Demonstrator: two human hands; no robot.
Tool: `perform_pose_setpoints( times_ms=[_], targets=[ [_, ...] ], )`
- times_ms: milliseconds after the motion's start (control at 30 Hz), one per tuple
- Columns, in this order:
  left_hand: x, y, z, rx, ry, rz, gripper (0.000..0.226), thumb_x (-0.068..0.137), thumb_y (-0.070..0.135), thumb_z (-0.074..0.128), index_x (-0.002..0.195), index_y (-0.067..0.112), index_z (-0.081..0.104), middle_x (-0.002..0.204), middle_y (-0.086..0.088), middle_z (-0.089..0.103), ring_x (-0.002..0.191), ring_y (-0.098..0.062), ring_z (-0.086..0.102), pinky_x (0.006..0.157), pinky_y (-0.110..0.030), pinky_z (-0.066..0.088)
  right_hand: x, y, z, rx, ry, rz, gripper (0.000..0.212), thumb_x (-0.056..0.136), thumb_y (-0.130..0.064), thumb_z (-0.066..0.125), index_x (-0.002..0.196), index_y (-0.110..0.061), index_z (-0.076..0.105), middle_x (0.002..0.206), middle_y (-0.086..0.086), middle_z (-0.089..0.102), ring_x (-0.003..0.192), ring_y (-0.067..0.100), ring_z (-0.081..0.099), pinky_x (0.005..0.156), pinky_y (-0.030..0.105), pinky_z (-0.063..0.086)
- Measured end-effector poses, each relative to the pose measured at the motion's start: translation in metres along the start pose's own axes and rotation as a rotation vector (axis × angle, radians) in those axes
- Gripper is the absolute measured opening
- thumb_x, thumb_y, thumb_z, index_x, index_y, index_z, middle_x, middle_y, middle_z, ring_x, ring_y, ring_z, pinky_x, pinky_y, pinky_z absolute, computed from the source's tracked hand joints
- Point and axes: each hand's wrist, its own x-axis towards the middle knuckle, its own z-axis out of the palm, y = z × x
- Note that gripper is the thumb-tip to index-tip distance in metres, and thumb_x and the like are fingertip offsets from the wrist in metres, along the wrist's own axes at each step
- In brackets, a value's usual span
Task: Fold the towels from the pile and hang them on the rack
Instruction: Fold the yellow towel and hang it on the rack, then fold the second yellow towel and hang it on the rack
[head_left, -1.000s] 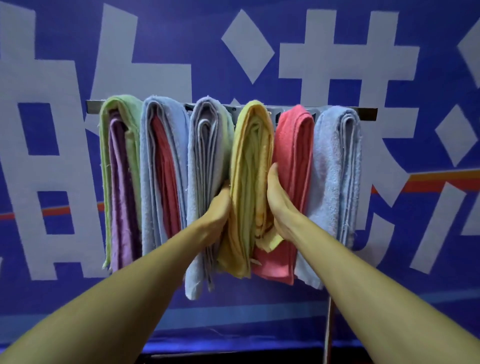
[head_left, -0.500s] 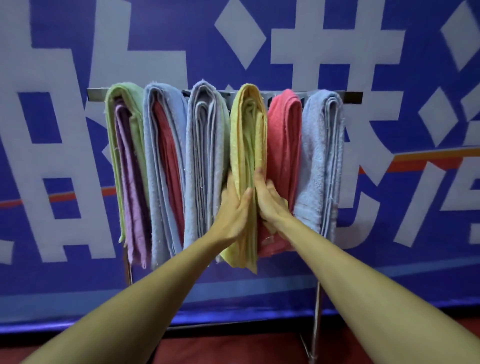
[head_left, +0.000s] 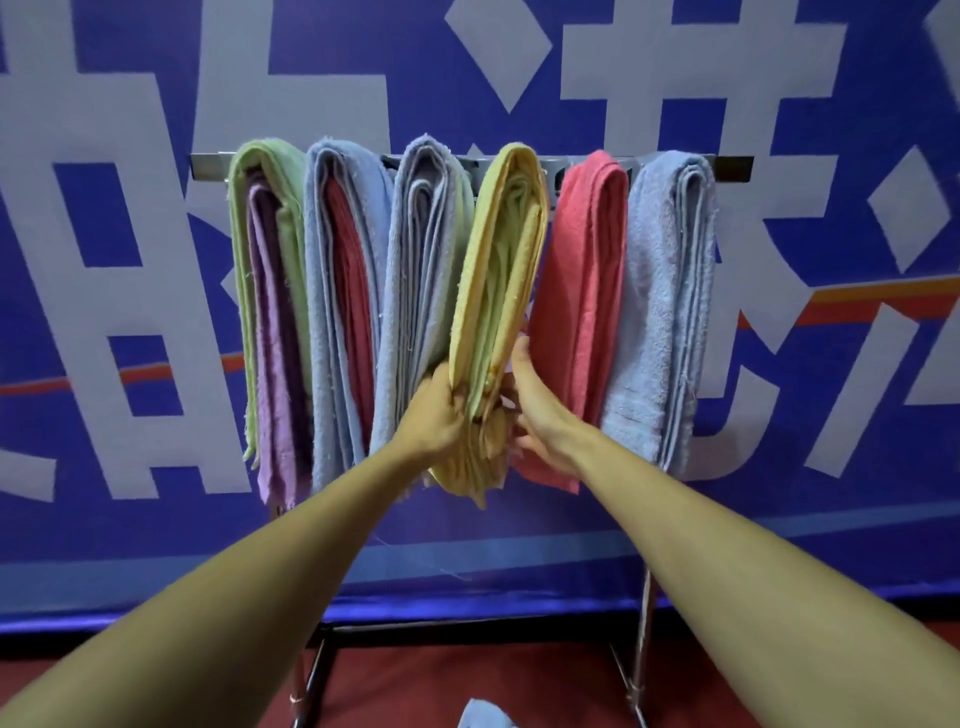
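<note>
While a scrap of pale blue cloth (head_left: 485, 716) peeks in at the very bottom edge over the red floor (head_left: 467, 686), both bare forearms reach up and forward from the lower corners. Left hand (head_left: 439, 415) is clenched on the lower left side of the yellow towel (head_left: 498, 322), fingers wrapped into the fabric. Right hand (head_left: 530, 410) sits on the other side of the same towel's lower end, fingers curled against it, thumb up along the edge, so the bundle is pinched between the two hands. That yellow towel hangs folded over the rack (head_left: 732, 169), leaning down to the left, its bottom bunched below the hands. Beside it on the right, a red towel (head_left: 587, 312), partly behind the right hand, then a light blue towel (head_left: 670, 301) at the end of the bar. To the left, a grey-blue towel (head_left: 421, 291), a blue towel with red inside (head_left: 337, 291), and a green towel with purple inside (head_left: 265, 291), all draped side by side. Behind everything, a blue banner (head_left: 779, 467) with big white characters.
</note>
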Motion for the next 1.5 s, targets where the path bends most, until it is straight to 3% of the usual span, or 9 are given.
perform_pose_setpoints(
  times_ms=[133,267,400,700,867,1067,1300,1433,1500],
  targets=[
    [-0.014,0.014,-0.005,-0.085,-0.155,-0.133,0.037,0.090,0.034,0.036,0.116,0.014,0.052,0.113,-0.011,0.065,0.105,-0.027,0.063,0.092,-0.045,0.050,-0.013,0.009,-0.004,0.061,-0.091,0.061,0.086,0.083,-0.079,0.005,0.146,-0.030,0.038,0.142,-0.001,0.051,0.131,0.017,0.047,0.113,0.048,0.032],
    [-0.046,0.035,-0.001,-0.079,-0.417,-0.194,0.032,0.104,0.027,0.035,0.125,0.007,0.048,0.107,-0.010,0.065,0.097,-0.025,0.064,0.065,-0.020,0.048,-0.040,0.021,-0.022,-0.057,-0.096,0.151,0.087,0.083,-0.079,0.004,0.152,-0.030,0.023,0.156,0.001,0.031,0.144,0.020,0.027,0.114,0.048,0.025],
    [-0.070,0.046,0.006,0.082,-0.368,-0.214,0.043,0.096,0.016,0.048,0.137,0.007,0.046,0.125,-0.012,0.060,0.116,-0.027,0.056,0.091,-0.031,0.044,-0.068,0.044,-0.049,-0.162,-0.039,0.202,0.089,0.084,-0.077,0.008,0.151,-0.022,0.028,0.157,0.004,0.030,0.144,0.021,0.029,0.111,0.050,0.031],
    [-0.145,0.057,0.044,-0.040,-0.540,-0.237,0.012,0.090,0.008,0.055,0.100,0.013,0.062,0.093,-0.002,0.062,0.081,-0.022,0.066,0.086,-0.031,0.051,-0.140,0.119,-0.084,-0.508,-0.194,0.365,0.073,0.094,-0.066,0.023,0.139,-0.013,0.047,0.138,0.010,0.053,0.122,0.024,0.054,0.096,0.039,0.049],
    [-0.171,0.029,0.102,-0.019,-0.678,-0.282,0.021,0.092,0.010,0.059,0.111,0.009,0.065,0.105,-0.004,0.065,0.098,-0.019,0.063,0.093,-0.029,0.048,-0.146,0.188,-0.083,-0.617,-0.280,0.405,0.041,0.097,-0.048,0.046,0.120,-0.016,0.058,0.122,0.007,0.061,0.110,0.021,0.061,0.090,0.036,0.050],
    [-0.205,-0.031,0.184,-0.065,-0.831,-0.349,0.029,0.089,0.010,0.062,0.118,0.009,0.062,0.118,-0.003,0.064,0.110,-0.015,0.058,0.095,-0.023,0.043,-0.127,0.299,-0.077,-0.739,-0.209,0.449,0.028,0.093,-0.034,0.060,0.093,-0.009,0.070,0.069,0.001,0.059,0.058,0.016,0.050,0.055,0.024,0.041],
    [-0.245,-0.107,0.280,-0.061,-0.897,-0.425,0.024,0.093,0.012,0.053,0.116,0.012,0.064,0.111,0.001,0.062,0.108,-0.014,0.057,0.079,-0.014,0.037,-0.122,0.458,-0.076,-0.834,-0.050,0.711,0.019,0.089,-0.025,0.057,0.080,-0.009,0.063,0.085,0.015,0.059,0.081,0.030,0.058,0.069,0.026,0.041],
    [-0.263,-0.130,0.323,-0.053,-0.969,-0.423,0.028,0.094,0.005,0.050,0.119,0.005,0.063,0.116,-0.007,0.063,0.101,-0.014,0.055,0.075,-0.011,0.039,-0.141,0.531,-0.073,-0.813,0.019,0.880,0.031,0.090,-0.022,0.052,0.110,-0.002,0.065,0.116,0.020,0.066,0.106,0.035,0.063,0.067,0.024,0.045],
    [-0.271,-0.140,0.339,-0.054,-0.970,-0.457,0.026,0.093,0.006,0.050,0.115,0.009,0.066,0.105,-0.005,0.064,0.087,-0.012,0.054,0.064,-0.006,0.038,-0.151,0.559,-0.071,-0.786,0.055,0.982,0.037,0.091,-0.023,0.052,0.119,0.000,0.061,0.126,0.020,0.061,0.117,0.032,0.059,0.084,0.028,0.048]
  ],
)
